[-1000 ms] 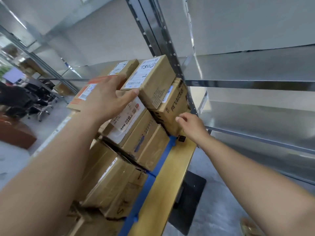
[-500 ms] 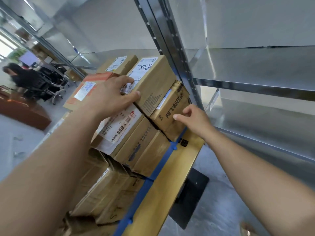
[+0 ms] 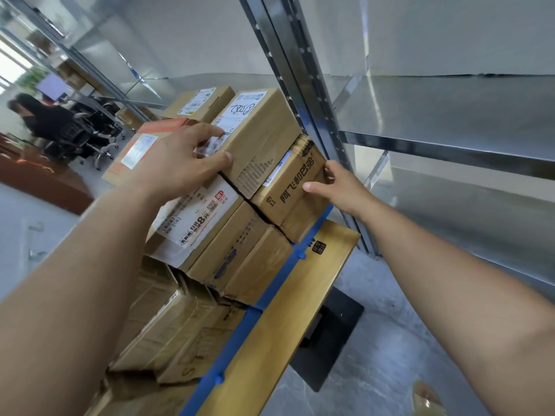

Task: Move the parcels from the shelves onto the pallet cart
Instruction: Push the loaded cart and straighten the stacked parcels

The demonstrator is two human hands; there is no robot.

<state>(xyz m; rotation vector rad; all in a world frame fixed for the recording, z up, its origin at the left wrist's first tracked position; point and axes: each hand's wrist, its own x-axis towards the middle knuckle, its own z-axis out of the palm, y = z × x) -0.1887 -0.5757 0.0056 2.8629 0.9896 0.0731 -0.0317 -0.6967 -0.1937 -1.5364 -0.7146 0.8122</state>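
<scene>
Several brown cardboard parcels are stacked on the yellow pallet cart (image 3: 303,298) with its blue strip. My left hand (image 3: 177,163) lies over the near corner of the top parcel (image 3: 264,130), the one with a white handwritten label, fingers on its label and thumb against its front face. Below it sits a parcel with black Chinese print (image 3: 294,190). My right hand (image 3: 339,187) grips this printed parcel at its right end, thumb on the front and fingers round the corner.
Bare metal shelves (image 3: 450,145) and a perforated steel upright (image 3: 300,85) stand right of the stack. An orange-topped parcel (image 3: 144,148) lies left. A seated person (image 3: 45,121) and office chairs are at far left. A black cart base (image 3: 330,334) rests on the grey floor.
My right hand has risen from the cart deck to the right end of the printed parcel. My left hand has slid further onto the top parcel's corner. The view has moved closer.
</scene>
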